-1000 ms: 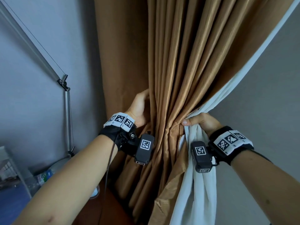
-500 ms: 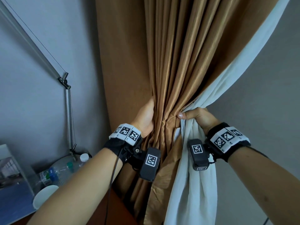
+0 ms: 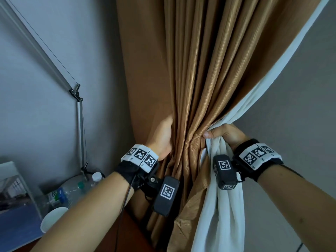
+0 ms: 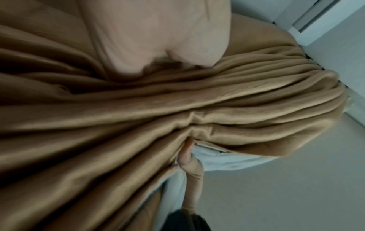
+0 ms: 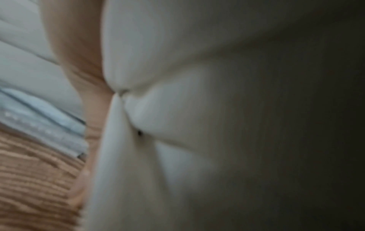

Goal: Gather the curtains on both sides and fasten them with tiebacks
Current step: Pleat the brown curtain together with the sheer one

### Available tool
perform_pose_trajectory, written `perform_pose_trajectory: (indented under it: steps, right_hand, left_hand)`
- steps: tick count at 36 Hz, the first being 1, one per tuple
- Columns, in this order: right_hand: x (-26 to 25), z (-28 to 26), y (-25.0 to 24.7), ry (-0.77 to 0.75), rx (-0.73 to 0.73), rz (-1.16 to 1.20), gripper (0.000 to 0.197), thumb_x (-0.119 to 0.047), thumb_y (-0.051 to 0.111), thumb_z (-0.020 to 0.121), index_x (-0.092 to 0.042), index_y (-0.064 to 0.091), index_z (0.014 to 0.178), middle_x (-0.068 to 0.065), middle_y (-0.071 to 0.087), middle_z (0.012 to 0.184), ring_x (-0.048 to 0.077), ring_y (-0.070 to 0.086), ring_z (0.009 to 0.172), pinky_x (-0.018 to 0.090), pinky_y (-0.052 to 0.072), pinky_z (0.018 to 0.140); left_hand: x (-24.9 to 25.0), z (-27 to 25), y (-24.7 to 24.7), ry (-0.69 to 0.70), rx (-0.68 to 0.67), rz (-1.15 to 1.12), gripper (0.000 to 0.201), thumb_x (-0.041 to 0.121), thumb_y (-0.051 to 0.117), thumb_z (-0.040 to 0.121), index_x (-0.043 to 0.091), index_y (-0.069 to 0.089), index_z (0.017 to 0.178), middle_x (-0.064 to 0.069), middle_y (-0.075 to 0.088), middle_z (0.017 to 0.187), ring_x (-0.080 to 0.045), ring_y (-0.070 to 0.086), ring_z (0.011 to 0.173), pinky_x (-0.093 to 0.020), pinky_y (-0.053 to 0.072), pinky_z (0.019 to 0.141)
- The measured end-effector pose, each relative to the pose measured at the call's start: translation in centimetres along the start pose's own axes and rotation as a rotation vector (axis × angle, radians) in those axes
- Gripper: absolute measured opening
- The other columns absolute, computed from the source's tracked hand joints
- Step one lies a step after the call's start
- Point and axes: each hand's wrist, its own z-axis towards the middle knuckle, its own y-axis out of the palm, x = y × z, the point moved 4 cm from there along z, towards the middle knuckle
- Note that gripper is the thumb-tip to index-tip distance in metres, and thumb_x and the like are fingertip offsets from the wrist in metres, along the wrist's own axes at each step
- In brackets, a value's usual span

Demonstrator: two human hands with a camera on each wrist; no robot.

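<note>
Between the two hands, a gathered brown curtain (image 3: 196, 88) hanging vertically is clasped at its waist, the left hand (image 3: 161, 137) wrapped behind its folds, the right hand (image 3: 225, 135) gripping the white lining (image 3: 223, 206); no tieback is seen.

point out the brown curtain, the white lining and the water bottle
brown curtain (image 3: 203, 70), head view, on its pleated folds above the hands
white lining (image 3: 223, 211), head view, on the bunch hanging below the right hand
water bottle (image 3: 72, 191), head view, on its clear body
</note>
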Motion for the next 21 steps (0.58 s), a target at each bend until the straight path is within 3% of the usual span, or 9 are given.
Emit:
perform_pose_trajectory:
  steps: [3, 5, 7, 9, 12, 14, 16, 19, 21]
  right_hand:
    - [-0.2, 0.1, -0.1, -0.030, -0.010, -0.005, 0.042, 0.003, 0.075, 0.052, 0.005, 0.067, 0.093, 0.016, 0.072, 0.080, 0.029, 0.071, 0.072, 0.032, 0.059, 0.062]
    - [-0.2, 0.2, -0.2, -0.033, -0.013, -0.012, 0.042, 0.007, 0.077, 0.051, 0.005, 0.067, 0.092, 0.015, 0.072, 0.080, 0.029, 0.071, 0.073, 0.031, 0.059, 0.063]
    - [-0.2, 0.3, -0.2, -0.039, -0.019, -0.005, 0.032, 0.008, 0.074, 0.056, 0.004, 0.066, 0.088, 0.013, 0.072, 0.074, 0.026, 0.071, 0.068, 0.029, 0.058, 0.058]
    - [-0.2, 0.3, -0.2, -0.039, -0.014, 0.015, 0.017, 0.013, 0.066, 0.068, 0.001, 0.065, 0.081, 0.009, 0.071, 0.065, 0.021, 0.071, 0.059, 0.024, 0.055, 0.051]
    - [0.0, 0.5, -0.1, -0.013, -0.041, 0.056, 0.032, 0.017, 0.056, 0.079, -0.005, 0.067, 0.059, 0.006, 0.067, 0.053, 0.017, 0.067, 0.047, 0.020, 0.050, 0.044]
    - [0.2, 0.5, 0.1, -0.009, -0.059, 0.064, 0.041, 0.017, 0.055, 0.077, -0.009, 0.067, 0.048, 0.006, 0.064, 0.049, 0.018, 0.065, 0.046, 0.019, 0.049, 0.043]
    - [0.2, 0.5, 0.1, -0.008, -0.054, 0.052, 0.024, 0.016, 0.060, 0.071, -0.004, 0.066, 0.059, 0.008, 0.066, 0.053, 0.023, 0.066, 0.051, 0.022, 0.051, 0.045]
    - [0.2, 0.4, 0.1, -0.012, -0.051, 0.035, 0.015, 0.015, 0.064, 0.069, 0.002, 0.065, 0.078, 0.012, 0.070, 0.065, 0.026, 0.070, 0.061, 0.026, 0.056, 0.052]
    - [0.3, 0.4, 0.0, 0.006, -0.043, 0.023, 0.022, 0.010, 0.070, 0.061, 0.003, 0.065, 0.081, 0.014, 0.070, 0.068, 0.029, 0.069, 0.065, 0.029, 0.057, 0.056]
  left_hand:
    - [0.5, -0.2, -2.0, 0.014, 0.036, -0.060, 0.041, 0.037, 0.043, 0.098, 0.015, 0.077, 0.093, -0.008, 0.074, 0.097, -0.022, 0.068, 0.093, -0.039, 0.050, 0.094]
    - [1.1, 0.1, -4.1, 0.016, 0.169, -0.015, 0.044, 0.049, 0.051, 0.093, 0.011, 0.071, 0.105, -0.008, 0.073, 0.096, -0.021, 0.067, 0.090, -0.037, 0.052, 0.088]
    - [1.9, 0.9, -6.0, 0.002, 0.298, 0.063, 0.058, 0.056, 0.052, 0.091, 0.011, 0.060, 0.128, -0.007, 0.069, 0.116, -0.020, 0.064, 0.107, -0.038, 0.045, 0.102]
    - [3.1, 1.5, -6.7, 0.016, 0.339, 0.140, 0.061, 0.054, 0.048, 0.095, 0.016, 0.046, 0.143, -0.006, 0.054, 0.140, -0.020, 0.051, 0.127, -0.040, 0.034, 0.113]
    - [4.6, 2.3, -6.2, 0.047, 0.305, 0.220, 0.062, 0.052, 0.037, 0.100, 0.016, 0.033, 0.150, -0.003, 0.039, 0.152, -0.019, 0.036, 0.140, -0.034, 0.024, 0.115]
    - [5.2, 2.4, -5.1, 0.047, 0.251, 0.195, 0.064, 0.054, 0.033, 0.100, 0.016, 0.029, 0.152, -0.001, 0.035, 0.154, -0.016, 0.031, 0.143, -0.034, 0.019, 0.116]
    - [5.1, 2.6, -4.5, 0.018, 0.219, 0.146, 0.074, 0.065, 0.038, 0.093, 0.019, 0.031, 0.151, -0.001, 0.039, 0.153, -0.018, 0.035, 0.141, -0.036, 0.021, 0.118]
    - [3.9, 3.8, -4.8, -0.109, 0.176, 0.079, 0.098, 0.086, 0.049, 0.066, 0.027, 0.045, 0.144, -0.004, 0.053, 0.142, -0.025, 0.046, 0.133, -0.047, 0.027, 0.115]
    - [4.3, 3.3, -4.0, -0.118, 0.140, 0.068, 0.083, 0.084, 0.039, 0.076, 0.024, 0.057, 0.131, -0.006, 0.059, 0.132, -0.024, 0.051, 0.128, -0.045, 0.032, 0.112]
